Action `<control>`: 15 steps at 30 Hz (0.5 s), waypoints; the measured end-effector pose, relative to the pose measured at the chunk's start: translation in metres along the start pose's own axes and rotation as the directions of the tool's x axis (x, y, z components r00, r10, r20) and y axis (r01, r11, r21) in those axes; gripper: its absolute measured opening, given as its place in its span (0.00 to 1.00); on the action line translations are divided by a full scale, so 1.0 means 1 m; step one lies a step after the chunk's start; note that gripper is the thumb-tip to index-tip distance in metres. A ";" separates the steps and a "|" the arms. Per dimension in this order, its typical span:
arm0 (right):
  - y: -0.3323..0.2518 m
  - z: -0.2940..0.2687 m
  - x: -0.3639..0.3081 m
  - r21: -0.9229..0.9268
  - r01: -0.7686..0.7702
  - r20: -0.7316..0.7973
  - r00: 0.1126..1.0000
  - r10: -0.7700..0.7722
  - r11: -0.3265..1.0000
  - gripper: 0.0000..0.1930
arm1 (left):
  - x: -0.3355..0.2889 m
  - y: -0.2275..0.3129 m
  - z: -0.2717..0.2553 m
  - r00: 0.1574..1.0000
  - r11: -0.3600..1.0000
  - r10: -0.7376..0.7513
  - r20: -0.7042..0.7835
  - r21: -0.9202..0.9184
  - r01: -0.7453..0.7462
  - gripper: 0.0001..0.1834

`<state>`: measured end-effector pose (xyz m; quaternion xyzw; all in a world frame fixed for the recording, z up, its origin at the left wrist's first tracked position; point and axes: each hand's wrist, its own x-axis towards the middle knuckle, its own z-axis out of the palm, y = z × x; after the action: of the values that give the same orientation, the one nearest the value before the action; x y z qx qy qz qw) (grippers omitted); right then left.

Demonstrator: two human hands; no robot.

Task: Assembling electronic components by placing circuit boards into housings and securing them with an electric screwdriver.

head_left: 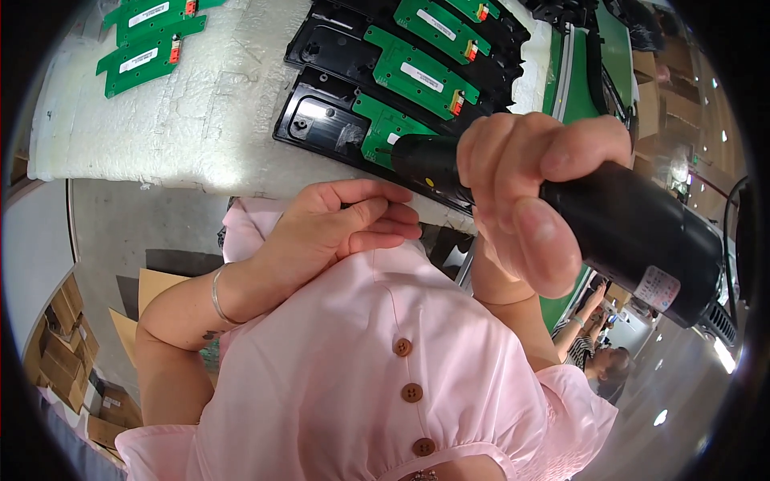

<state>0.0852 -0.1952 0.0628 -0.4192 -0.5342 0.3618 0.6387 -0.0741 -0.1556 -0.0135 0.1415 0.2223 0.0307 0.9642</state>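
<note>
A black electric screwdriver (642, 224) is gripped in my right hand (529, 188), its narrow end pointing left. That end covers part of a green circuit board (377, 132), which lies in the nearest black plastic panel (325, 116). Just below the panel's front edge is my left hand (357, 215), its fingers curled and the thumb against them. A small dark bit shows between thumb and forefinger, too little to name. Behind, a second green circuit board (421, 76) with a white label and a red connector sits in another black panel (337, 52).
Loose green circuit boards (140, 64) lie at the far left of the white padded table (216, 104). More panels with boards stretch away behind. A green surface (618, 56) runs at the far right. Cardboard boxes (68, 345) stand at lower left; another person (589, 353) is at lower right.
</note>
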 end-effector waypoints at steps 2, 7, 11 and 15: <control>0.000 0.000 0.003 0.002 -0.016 0.016 1.000 0.016 1.000 0.14 | -0.002 0.003 0.000 0.999 0.997 -0.029 0.012 0.071 0.028 0.14; 0.002 0.004 0.004 0.003 -0.063 0.010 0.998 0.063 0.998 0.14 | 0.001 0.002 -0.001 0.999 1.000 -0.005 -0.037 0.016 0.006 0.11; 0.001 0.006 0.006 -0.002 -0.063 -0.010 0.998 0.063 0.998 0.13 | 0.001 0.002 -0.004 0.998 1.000 0.017 -0.061 0.005 -0.016 0.10; -0.014 -0.003 0.007 0.022 0.084 0.061 0.995 -0.085 0.996 0.13 | 0.004 -0.003 -0.007 0.995 0.991 0.099 -0.033 -0.083 -0.101 0.10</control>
<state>0.0899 -0.1944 0.0786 -0.3789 -0.5673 0.3523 0.6407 -0.0738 -0.1564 -0.0225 0.1112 0.2275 0.0905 0.9632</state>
